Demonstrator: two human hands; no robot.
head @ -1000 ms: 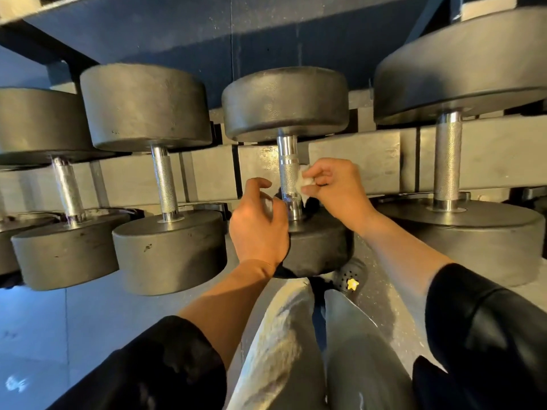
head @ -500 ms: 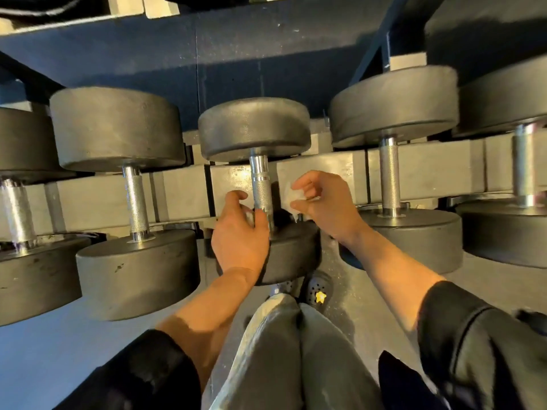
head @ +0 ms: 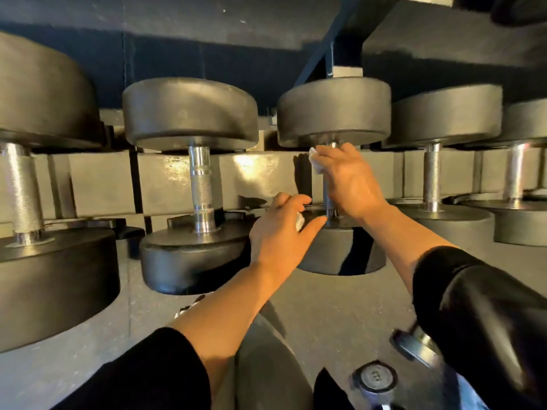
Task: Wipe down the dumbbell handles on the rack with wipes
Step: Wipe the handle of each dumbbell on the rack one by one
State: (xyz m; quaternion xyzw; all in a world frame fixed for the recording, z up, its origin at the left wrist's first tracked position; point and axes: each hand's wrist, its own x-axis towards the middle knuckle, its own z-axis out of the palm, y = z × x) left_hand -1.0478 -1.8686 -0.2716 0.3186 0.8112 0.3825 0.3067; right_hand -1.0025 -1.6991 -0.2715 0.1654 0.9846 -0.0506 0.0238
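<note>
Black dumbbells stand in a row on the grey rack (head: 260,176), steel handles upright. My right hand (head: 349,182) grips the upper part of one dumbbell's handle (head: 327,201) with a white wipe (head: 315,162) pressed around it, just under the top head (head: 334,110). My left hand (head: 281,232) hovers beside that dumbbell's lower head (head: 340,253), fingers curled round a small white wipe (head: 299,222). Most of the handle is hidden by my right hand. The neighbouring dumbbell's handle (head: 201,184) on the left stands bare.
More dumbbells (head: 430,176) continue to the right and a larger one (head: 20,187) stands at the left. The rack's upper shelf (head: 207,31) hangs close overhead. A small dumbbell (head: 374,377) lies on the floor by my grey trouser leg (head: 260,368).
Both hands left the former dumbbell and shifted one dumbbell to the right. My right hand now wraps the wipe round the new handle's top; my left hand let go of the old handle.
</note>
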